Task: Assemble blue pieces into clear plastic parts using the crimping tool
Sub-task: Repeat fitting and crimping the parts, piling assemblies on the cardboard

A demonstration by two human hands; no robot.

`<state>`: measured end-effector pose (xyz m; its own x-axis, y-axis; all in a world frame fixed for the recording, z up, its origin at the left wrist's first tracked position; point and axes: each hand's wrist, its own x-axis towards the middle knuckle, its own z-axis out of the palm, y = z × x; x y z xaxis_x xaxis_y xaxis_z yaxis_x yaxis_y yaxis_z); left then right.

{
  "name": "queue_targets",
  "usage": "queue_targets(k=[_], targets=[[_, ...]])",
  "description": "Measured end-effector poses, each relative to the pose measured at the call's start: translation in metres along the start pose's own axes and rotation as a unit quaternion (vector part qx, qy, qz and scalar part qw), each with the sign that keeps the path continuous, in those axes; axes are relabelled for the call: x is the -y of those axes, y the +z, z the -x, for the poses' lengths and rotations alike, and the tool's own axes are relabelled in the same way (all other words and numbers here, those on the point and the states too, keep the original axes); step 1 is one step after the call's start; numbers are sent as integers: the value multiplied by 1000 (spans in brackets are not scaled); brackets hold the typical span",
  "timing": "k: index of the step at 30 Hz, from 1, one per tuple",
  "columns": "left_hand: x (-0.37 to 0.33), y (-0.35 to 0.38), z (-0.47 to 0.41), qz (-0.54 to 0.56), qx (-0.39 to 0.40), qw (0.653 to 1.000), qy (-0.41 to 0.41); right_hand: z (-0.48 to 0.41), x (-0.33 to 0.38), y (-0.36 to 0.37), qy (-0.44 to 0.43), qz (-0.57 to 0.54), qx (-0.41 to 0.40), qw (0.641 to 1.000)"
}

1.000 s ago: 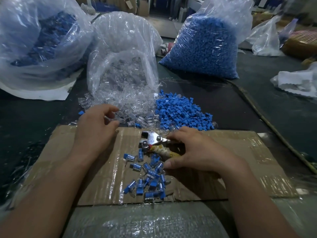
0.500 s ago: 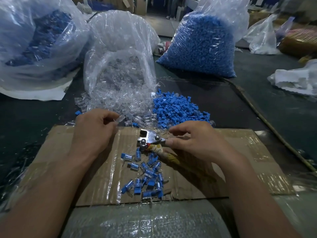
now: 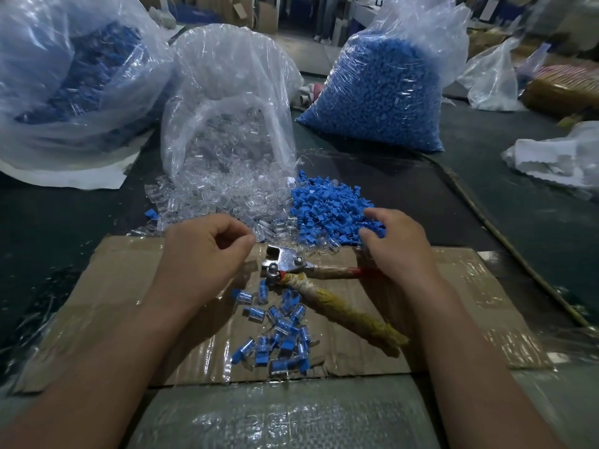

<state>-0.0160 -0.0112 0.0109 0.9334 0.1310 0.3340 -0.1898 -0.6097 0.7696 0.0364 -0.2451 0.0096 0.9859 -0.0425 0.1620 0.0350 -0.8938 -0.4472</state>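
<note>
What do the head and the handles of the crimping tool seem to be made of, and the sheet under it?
Crimping tool head: probably polished steel; it is silvery and mirrors light. Handles: wrapped in dull yellowish tape or cloth, frayed at the head; the core is hidden, some red shows. Sheet: brown cardboard under glossy clear film, which wrinkles and glints.

Dim, cool indoor lighting, mostly from overhead and ahead. Sharp glare on clear plastic bags (image 3: 233,76) and taped cardboard (image 3: 470,319). Soft, diffuse shadows toward viewer. Murky underexposure across dark desk (image 3: 64,241). Crisp focus at centre on blue pieces (image 3: 327,205); soft blur in background. Wide-angle bending and stretching toward edges and bottom corners.
</note>
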Motion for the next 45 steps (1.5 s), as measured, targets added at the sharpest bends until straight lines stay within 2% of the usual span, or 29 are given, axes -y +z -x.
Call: queue_targets(k=[4, 15, 25, 32, 36, 41, 45], targets=[[-3, 0, 1, 28, -6, 1000, 0, -3, 3, 8, -10, 52, 57, 997], [-5, 0, 3, 111, 13, 994, -13, 0, 8, 10, -55, 4, 6, 998], [-4, -1, 4, 133, 22, 991, -26, 3, 11, 11, -68, -17, 15, 997], [2, 1, 2, 172, 25, 984, -48, 8, 15, 4, -63, -152, -41, 985], [2, 1, 2, 234, 39, 968, -77, 12, 20, 0, -61, -226, -21, 972], [-1, 2, 2, 264, 54, 958, -101, 22, 32, -3, -92, -259, 9, 961], [-3, 3, 2, 271, 68, 955, -100, 34, 45, -3, -100, -336, 42, 936]])
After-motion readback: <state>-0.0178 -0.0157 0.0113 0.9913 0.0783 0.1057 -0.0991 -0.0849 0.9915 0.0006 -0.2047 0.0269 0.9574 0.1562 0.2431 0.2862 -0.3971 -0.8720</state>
